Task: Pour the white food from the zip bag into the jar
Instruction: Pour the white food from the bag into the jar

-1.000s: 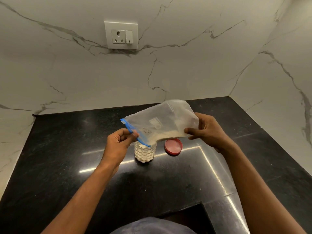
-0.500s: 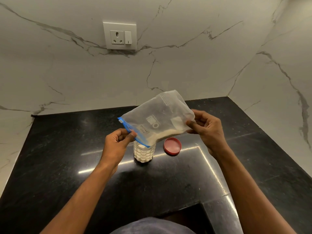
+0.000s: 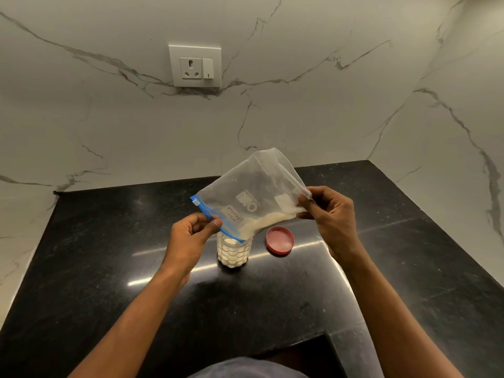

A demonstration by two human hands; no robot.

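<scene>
Head view: clear plastic zip bag with blue seal strip [image 3: 252, 195] held tilted, mouth down over small clear textured jar [image 3: 234, 251] on black speckled stone counter [image 3: 109, 268]. Left hand [image 3: 191, 237] pinches the blue strip; right hand [image 3: 328, 214] pinches the raised bottom corner. White powder [image 3: 268, 221] lies along the bag's lower edge; jar nearly full. Round red lid [image 3: 280, 240] lies just right of the jar.

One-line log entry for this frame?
phase: pouring | left hand: grip on zip bag mouth | right hand: lifts bag corner | jar: part-filled | lid: off
</scene>
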